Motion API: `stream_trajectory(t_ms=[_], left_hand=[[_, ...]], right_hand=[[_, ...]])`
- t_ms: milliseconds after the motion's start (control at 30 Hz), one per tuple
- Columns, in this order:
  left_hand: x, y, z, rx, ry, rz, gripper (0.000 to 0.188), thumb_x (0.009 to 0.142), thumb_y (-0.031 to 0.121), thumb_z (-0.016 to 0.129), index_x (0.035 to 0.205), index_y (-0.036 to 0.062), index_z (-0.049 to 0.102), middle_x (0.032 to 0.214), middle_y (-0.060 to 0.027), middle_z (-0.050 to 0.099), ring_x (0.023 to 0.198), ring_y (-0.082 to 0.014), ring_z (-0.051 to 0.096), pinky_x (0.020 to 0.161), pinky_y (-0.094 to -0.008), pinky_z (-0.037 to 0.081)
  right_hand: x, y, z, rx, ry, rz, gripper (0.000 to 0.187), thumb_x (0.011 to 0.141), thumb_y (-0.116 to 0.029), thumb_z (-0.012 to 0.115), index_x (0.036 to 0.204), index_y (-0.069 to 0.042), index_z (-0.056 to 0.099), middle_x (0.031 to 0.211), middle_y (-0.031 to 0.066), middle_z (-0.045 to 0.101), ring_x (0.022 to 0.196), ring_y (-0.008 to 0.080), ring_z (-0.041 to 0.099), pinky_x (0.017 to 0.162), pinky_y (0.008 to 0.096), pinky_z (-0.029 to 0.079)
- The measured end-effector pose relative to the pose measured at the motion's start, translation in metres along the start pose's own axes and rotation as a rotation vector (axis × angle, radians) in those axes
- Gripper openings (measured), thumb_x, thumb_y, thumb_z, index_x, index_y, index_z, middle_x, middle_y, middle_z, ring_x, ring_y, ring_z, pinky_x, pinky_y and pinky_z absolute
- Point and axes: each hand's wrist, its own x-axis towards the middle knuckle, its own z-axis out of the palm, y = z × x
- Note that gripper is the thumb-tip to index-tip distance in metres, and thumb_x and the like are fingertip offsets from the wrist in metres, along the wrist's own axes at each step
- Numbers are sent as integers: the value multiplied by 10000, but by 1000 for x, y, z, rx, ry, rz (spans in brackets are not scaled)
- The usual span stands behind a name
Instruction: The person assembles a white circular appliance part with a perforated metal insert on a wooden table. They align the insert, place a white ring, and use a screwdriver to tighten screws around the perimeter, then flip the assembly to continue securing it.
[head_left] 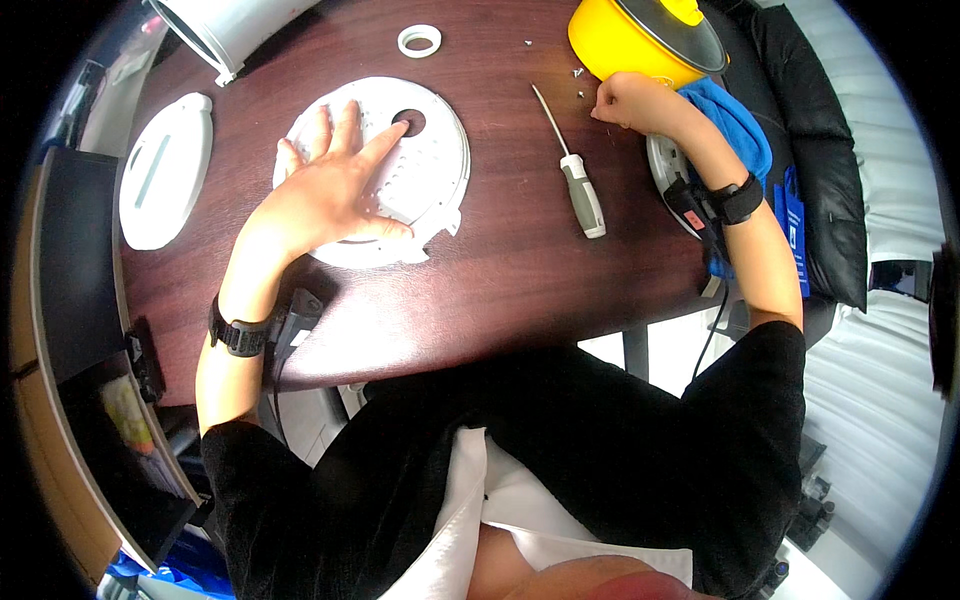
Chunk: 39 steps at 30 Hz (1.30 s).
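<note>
My left hand [335, 185] lies spread over a white round plastic plate [445, 165] with small holes and one larger round hole. Its index fingertip reaches the edge of that larger hole. Over at the right, my right hand [640, 102] is closed, thumb and fingers pressed together; what they hold, if anything, is hidden. Just beside its fingertips are small screws [580, 94] on the table. A screwdriver [581, 190] with a grey and white handle rests between my two hands, its shaft pointing away from me.
A white ring [419, 41] lies beyond the plate. White oval part [170, 170] at left; white cylindrical housing [235, 30] at far left. Yellow pot [625, 45] with a dark lid at far right. Blue cloth [735, 125] and another white round part [663, 170] lie by my right forearm.
</note>
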Motion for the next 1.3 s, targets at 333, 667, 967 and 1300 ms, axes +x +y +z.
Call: stream_trajectory(t_ms=[333, 667, 967, 1300], left_hand=[[-3, -3, 3, -37, 45, -2, 1107, 497, 571, 814, 1442, 277, 318, 1505, -276, 122, 1400, -454, 23, 1056, -686, 89], [-6, -5, 6, -37, 68, -9, 1111, 495, 596, 799, 1445, 289, 312, 1505, -278, 111, 1397, -462, 31, 1058, -684, 76], [-5, -5, 8, -52, 79, 21, 1096, 519, 575, 801, 1449, 272, 307, 1496, -300, 100, 1390, -479, 27, 1051, -693, 74], [-10, -8, 8, -43, 52, 48, 1110, 520, 518, 813, 1461, 272, 278, 1506, -284, 91, 1400, -454, 14, 1069, -665, 66]], right_hand=[[-4, -41, -23, -1, 8, 129, 270, 830, -243, 581, 764, 9, 652, 669, 201, 635, 659, 342, 634, 646, 398, 504], [31, -53, -21, -203, -184, 199, 296, 824, -246, 543, 768, 24, 650, 772, 207, 654, 745, 352, 642, 702, 403, 510], [-12, -82, -21, 245, 343, -331, 136, 869, -145, 577, 836, -16, 548, 599, 124, 532, 528, 256, 512, 526, 325, 425], [40, -151, -11, 272, 282, -459, 156, 869, -157, 563, 800, -17, 561, 621, 167, 559, 555, 308, 580, 535, 361, 439]])
